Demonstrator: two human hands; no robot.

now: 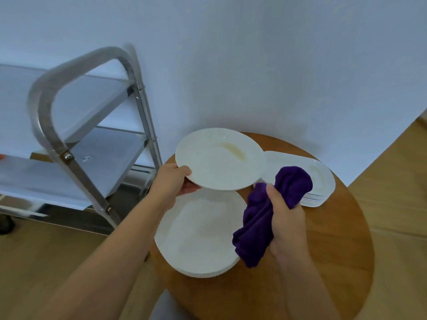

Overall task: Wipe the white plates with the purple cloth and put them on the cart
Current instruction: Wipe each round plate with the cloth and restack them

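While the white wall fills the background, a person holds one plate above a round wooden surface (323,262) beside a metal cart (76,125).

Though the cart stands well left of the surface, its slanted steel frame and bare shelves lie near the left hand (173,183), with strips of wooden floor (46,262) open between and to the right of the surface. On the surface, the near stack of white plates (196,236) overhangs the left edge, and the far stack of white plates (321,181) sits near the right rim. The left hand pinches the rim of a raised white plate (219,160), marked by a yellowish smear, above both stacks. The right hand (286,222) grips the bunched purple cloth (265,213), just beside the raised plate and partly hiding the far stack.
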